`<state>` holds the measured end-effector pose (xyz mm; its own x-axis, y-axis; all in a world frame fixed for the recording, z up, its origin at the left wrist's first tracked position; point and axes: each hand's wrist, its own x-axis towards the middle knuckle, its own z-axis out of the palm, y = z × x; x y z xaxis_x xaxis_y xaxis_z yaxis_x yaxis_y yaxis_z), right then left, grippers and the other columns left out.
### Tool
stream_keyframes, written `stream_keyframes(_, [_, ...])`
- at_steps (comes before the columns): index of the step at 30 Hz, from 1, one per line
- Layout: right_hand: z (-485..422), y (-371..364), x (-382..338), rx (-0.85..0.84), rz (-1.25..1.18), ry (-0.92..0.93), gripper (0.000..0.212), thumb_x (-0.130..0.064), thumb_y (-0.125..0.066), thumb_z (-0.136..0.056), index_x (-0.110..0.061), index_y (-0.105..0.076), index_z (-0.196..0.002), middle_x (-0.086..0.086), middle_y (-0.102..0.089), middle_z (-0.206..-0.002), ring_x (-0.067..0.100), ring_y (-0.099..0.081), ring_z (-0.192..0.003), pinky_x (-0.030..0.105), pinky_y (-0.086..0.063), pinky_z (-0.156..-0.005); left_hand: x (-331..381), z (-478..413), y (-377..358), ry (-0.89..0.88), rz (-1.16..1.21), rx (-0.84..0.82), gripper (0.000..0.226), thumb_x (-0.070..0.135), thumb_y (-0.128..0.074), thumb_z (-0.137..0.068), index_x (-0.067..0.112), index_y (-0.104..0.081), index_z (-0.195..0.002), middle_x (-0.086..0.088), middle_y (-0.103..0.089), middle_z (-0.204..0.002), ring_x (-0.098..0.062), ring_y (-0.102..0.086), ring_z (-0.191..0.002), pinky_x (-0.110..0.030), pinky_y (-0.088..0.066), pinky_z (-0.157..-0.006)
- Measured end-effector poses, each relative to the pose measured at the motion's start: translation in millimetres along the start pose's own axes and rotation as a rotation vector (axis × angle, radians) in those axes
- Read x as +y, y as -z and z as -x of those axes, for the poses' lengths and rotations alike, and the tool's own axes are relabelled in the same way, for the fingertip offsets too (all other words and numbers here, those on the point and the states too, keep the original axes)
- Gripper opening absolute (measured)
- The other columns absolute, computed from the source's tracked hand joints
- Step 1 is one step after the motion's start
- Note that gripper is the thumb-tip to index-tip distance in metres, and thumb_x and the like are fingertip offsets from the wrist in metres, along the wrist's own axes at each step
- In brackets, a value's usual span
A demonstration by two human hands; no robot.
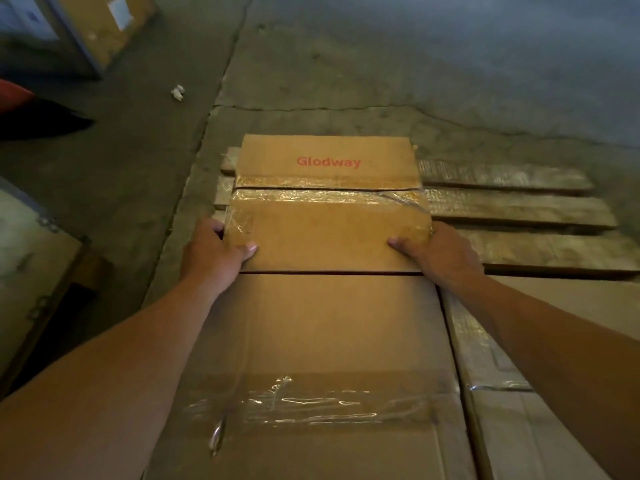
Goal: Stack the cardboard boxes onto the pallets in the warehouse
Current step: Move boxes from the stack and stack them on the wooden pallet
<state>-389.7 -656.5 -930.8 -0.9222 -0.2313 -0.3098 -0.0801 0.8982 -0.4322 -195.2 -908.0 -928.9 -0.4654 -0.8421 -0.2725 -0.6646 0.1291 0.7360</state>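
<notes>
- The left thumb lies flat on the top face of the brown rectangular cardboard box with red "Glodway" lettering. The other fingers wrap down its left side, mostly hidden.
- The right thumb presses the top near the right edge, with its fingers curled over that side, out of sight.
- So the left hand and the right hand grip the box between them at its near corners, both bare forearms reaching in from the bottom of the view.
- Clear tape runs across the box's lid seam and down its left corner.
- The box sits over the left end of the weathered wooden slat pallet; whether it rests fully on the slats cannot be told.
- Its near edge meets a larger taped brown cardboard carton under the arms, and another brown carton lies just beside that on the right.
- Around the pallet lies cracked grey concrete floor, with a small white crumpled scrap to the upper left.
- Far upper left stands a blurred cardboard box with a white label.
</notes>
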Motion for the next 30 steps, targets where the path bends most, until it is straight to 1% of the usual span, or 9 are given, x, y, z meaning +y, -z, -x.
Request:
stream_keyframes(2, [-2.5, -2.7, -3.4, 0.013, 0.075, -0.054, 0.107, -0.098, -0.047, -0.053, -0.028, -0.054, -0.134, 0.008, -0.065, -0.128, 0.036, -0.059, -0.119, 0.06, -0.039, -0.105, 4.7, 0.5, -0.5, 0.009, -0.055, 0.014, 0.06, 0.03, -0.082, -0.082, 0.018, -0.048, -0.13, -0.006, -0.056, -0.125, -0.03, -0.055, -0.116, -0.045, -0.045, -0.099])
stream_keyframes(6, [13.8, 8.1, -19.5, 0.021, 0.242, -0.088, 0.095, -0.079, -0.055, -0.081, -0.022, -0.033, -0.153, 0.009, -0.041, -0.156, 0.04, -0.04, -0.14, 0.068, -0.018, -0.115, 30.6, 10.2, 1.5, -0.063, -0.322, 0.129, 0.085, 0.025, -0.089, -0.072, 0.015, -0.04, -0.141, -0.017, -0.048, -0.141, -0.041, -0.048, -0.129, -0.062, -0.039, -0.106])
stream_keyframes(8, [26.1, 18.5, -18.7, 0.054, 0.251, -0.015, 0.084, -0.07, -0.055, -0.088, -0.02, -0.034, -0.152, 0.006, -0.038, -0.158, 0.039, -0.041, -0.14, 0.067, -0.02, -0.114, 42.2, 26.6, 3.7, -0.134, -0.378, 0.17, 0.083, 0.023, -0.087, -0.075, 0.018, -0.039, -0.143, -0.015, -0.046, -0.143, -0.04, -0.047, -0.129, -0.06, -0.037, -0.107])
stream_keyframes(11, [53.2, 36.0, -2.1, 0.038, 0.198, 0.029, 0.073, -0.067, -0.048, -0.094, -0.019, -0.041, -0.148, 0.007, -0.044, -0.153, 0.038, -0.045, -0.135, 0.062, -0.031, -0.111, 48.4, 68.4, 8.6, -0.201, -0.396, 0.147, 0.06, 0.025, -0.074, -0.089, 0.02, -0.045, -0.141, -0.01, -0.046, -0.145, -0.035, -0.048, -0.13, -0.052, -0.039, -0.107])
stream_keyframes(13, [77.4, 54.6, 6.6, 0.015, 0.144, 0.032, 0.068, -0.066, -0.047, -0.095, -0.021, -0.044, -0.146, 0.008, -0.048, -0.15, 0.038, -0.048, -0.133, 0.059, -0.038, -0.107, 57.1, 99.9, 18.2, -0.232, -0.395, 0.097, 0.055, 0.025, -0.068, -0.094, 0.022, -0.046, -0.144, -0.009, -0.043, -0.148, -0.033, -0.047, -0.132, -0.048, -0.041, -0.107])
stream_keyframes(16, [123.5, 96.5, 10.6, -0.034, 0.115, 0.045, 0.067, -0.064, -0.041, -0.099, -0.021, -0.038, -0.151, 0.007, -0.043, -0.154, 0.036, -0.042, -0.139, 0.055, -0.039, -0.108, 77.9, 144.7, 40.1, -0.297, -0.437, -0.004, 0.054, 0.028, -0.066, -0.095, 0.019, -0.048, -0.146, -0.012, -0.047, -0.147, -0.034, -0.05, -0.129, -0.047, -0.043, -0.107])
stream_keyframes(19, [180.0, 153.3, 10.2, -0.048, 0.111, 0.044, 0.068, -0.063, -0.038, -0.1, -0.022, -0.031, -0.155, 0.005, -0.038, -0.158, 0.035, -0.038, -0.142, 0.053, -0.037, -0.107, 114.1, 199.0, 71.3, -0.338, -0.466, -0.07, 0.051, 0.03, -0.063, -0.097, 0.017, -0.049, -0.144, -0.011, -0.049, -0.146, -0.032, -0.052, -0.127, -0.044, -0.045, -0.104])
stream_keyframes(25, [298.2, 279.0, 16.4, -0.028, 0.1, 0.045, 0.069, -0.062, -0.037, -0.1, -0.023, -0.03, -0.156, 0.003, -0.036, -0.16, 0.032, -0.039, -0.142, 0.046, -0.04, -0.108, 214.4, 322.0, 139.9, -0.448, -0.467, -0.154, 0.049, 0.037, -0.062, -0.096, 0.017, -0.053, -0.14, -0.008, -0.055, -0.141, -0.031, -0.054, -0.122, -0.044, -0.047, -0.1])
stream_keyframes(30, [403.5, 399.1, 28.6, 0.082, 0.039, 0.002, 0.068, -0.063, -0.034, -0.1, -0.022, -0.033, -0.155, 0.006, -0.039, -0.158, 0.034, -0.042, -0.14, 0.046, -0.039, -0.107, 302.2, 434.7, 193.5, -0.614, -0.494, -0.196, 0.053, 0.042, -0.053, -0.1, 0.016, -0.045, -0.145, -0.009, -0.05, -0.146, -0.027, -0.05, -0.128, -0.039, -0.042, -0.103])
